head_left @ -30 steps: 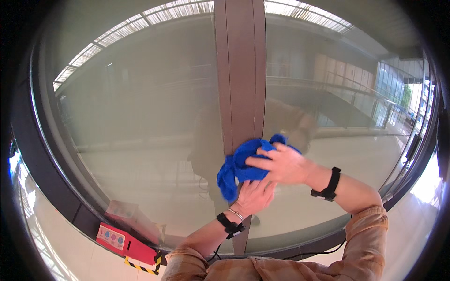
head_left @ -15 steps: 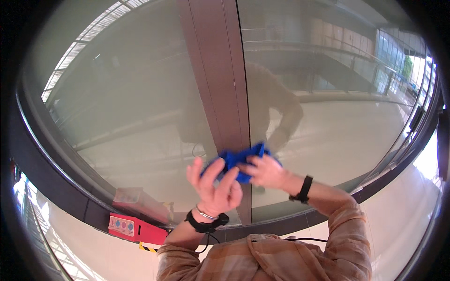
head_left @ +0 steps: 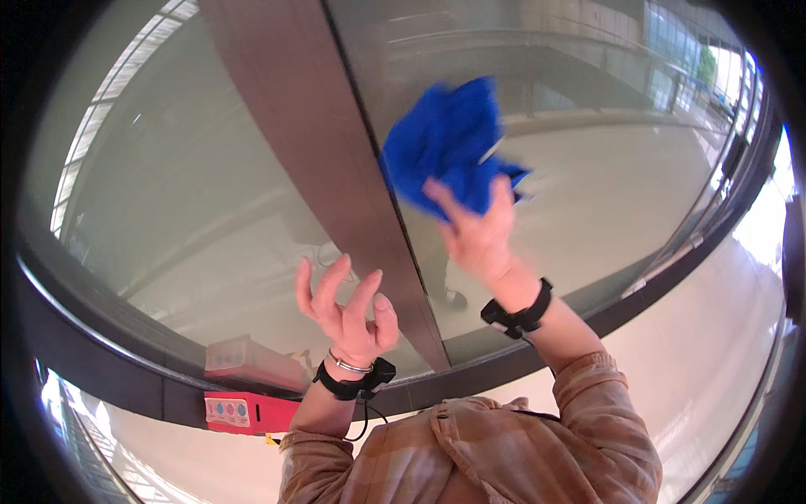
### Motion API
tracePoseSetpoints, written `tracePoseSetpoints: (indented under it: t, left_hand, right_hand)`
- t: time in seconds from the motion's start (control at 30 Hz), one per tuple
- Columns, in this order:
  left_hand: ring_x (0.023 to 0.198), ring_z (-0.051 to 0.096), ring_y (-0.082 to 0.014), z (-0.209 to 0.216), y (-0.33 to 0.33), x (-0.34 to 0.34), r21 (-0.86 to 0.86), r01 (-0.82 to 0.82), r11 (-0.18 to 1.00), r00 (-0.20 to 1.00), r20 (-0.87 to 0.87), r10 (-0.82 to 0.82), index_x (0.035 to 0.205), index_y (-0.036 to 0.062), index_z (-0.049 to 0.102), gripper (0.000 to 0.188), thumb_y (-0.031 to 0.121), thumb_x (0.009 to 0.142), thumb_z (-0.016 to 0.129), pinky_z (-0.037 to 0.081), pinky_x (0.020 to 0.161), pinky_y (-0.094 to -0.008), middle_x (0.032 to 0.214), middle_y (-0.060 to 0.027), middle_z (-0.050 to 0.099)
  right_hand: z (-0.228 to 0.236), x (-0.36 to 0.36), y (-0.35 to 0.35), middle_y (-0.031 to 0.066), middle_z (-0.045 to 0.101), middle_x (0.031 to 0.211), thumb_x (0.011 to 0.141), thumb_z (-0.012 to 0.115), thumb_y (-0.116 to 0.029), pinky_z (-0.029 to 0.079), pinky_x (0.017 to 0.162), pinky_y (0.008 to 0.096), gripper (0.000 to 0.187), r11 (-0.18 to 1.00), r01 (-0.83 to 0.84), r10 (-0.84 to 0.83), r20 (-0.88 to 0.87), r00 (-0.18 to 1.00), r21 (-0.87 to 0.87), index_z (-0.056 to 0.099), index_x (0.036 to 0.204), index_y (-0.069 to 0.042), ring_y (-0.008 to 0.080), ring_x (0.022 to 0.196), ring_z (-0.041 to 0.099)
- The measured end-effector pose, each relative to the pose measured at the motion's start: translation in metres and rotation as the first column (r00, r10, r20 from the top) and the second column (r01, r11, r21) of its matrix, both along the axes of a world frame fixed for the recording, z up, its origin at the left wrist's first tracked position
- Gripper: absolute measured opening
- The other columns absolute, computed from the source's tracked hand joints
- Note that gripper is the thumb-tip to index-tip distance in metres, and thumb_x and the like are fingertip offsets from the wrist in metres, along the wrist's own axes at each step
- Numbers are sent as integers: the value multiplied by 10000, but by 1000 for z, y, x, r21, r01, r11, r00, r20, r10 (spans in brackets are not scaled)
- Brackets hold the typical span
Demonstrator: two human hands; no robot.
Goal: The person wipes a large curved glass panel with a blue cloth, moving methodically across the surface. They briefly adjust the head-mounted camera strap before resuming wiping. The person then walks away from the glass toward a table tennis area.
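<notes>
A bunched blue cloth (head_left: 445, 139) is in my right hand (head_left: 480, 239), its folds spreading beyond the fingertips. The cloth lies over the right-hand glass panel (head_left: 588, 218), just right of the brown frame post (head_left: 327, 168). Whether it presses on the glass I cannot tell. My left hand (head_left: 348, 311) is raised near the foot of the post, fingers apart and slightly curled, holding nothing. Each wrist has a black band, and the left one also a metal bracelet.
A red box (head_left: 256, 412) with round coloured symbols stands at the lower left, mirrored in the glass. Beside it runs a dark cable (head_left: 365, 420). The dark lower frame (head_left: 101, 378) curves below the left glass panel (head_left: 193, 185). Pale floor (head_left: 663, 336) stretches beyond the frame at right.
My right hand has moved up and away with the blue cloth, which now hangs spread wider. My left hand has come apart from the cloth, slightly left. The view has tilted.
</notes>
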State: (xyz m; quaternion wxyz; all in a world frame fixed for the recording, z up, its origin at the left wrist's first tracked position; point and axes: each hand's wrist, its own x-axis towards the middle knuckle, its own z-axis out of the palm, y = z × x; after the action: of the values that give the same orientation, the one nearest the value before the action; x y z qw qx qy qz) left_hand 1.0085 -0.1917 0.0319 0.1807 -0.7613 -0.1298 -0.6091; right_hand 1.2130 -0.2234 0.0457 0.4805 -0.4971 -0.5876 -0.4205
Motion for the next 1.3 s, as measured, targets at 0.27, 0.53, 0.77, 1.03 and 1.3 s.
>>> tracePoseSetpoints:
  t: [0.27,0.53,0.77,1.03,1.3]
  left_hand:
    - [1268,333,-455,-17,1,31,-24,54,998,965,-254,-59,1009,72,649,252,76,792,520,291,1012,-555,1267,-156,502]
    - [1272,343,-442,-41,-2,66,-10,106,994,925,-366,-102,1009,74,662,262,82,782,532,286,1006,-561,1273,-153,507]
    - [1343,262,-477,-57,-15,85,39,97,994,872,-485,-66,1122,110,641,314,136,827,535,125,1073,-599,1351,-138,483]
    - [1397,173,-444,-84,-15,116,83,83,993,811,-584,-19,1235,127,579,394,175,849,522,-98,1090,-588,1393,-82,465]
    - [1406,117,-456,-106,4,100,237,-124,963,796,-556,240,1272,75,542,464,261,848,507,-136,1081,-589,1414,-95,434]
  right_hand:
    - [-242,1,-46,126,541,1154,697,659,-147,451,757,387,301,741,-213,100,-210,973,-636,648,997,-132,305,1035,519]
    - [-188,66,-54,266,531,1137,746,610,0,467,800,463,582,961,267,-228,-734,640,-66,457,1302,-79,472,958,531]
    - [-228,10,-55,321,482,1215,789,598,-79,456,821,500,659,976,115,-217,-759,613,-186,343,1395,-40,505,1009,514]
    - [-352,-90,-4,200,520,1225,864,495,-142,451,873,448,537,957,-289,-162,-803,-573,13,339,1361,-13,356,1011,573]
    - [-406,68,-57,130,557,1189,839,482,-17,454,891,378,503,988,-130,-3,-848,-530,78,379,1329,-67,283,1059,545]
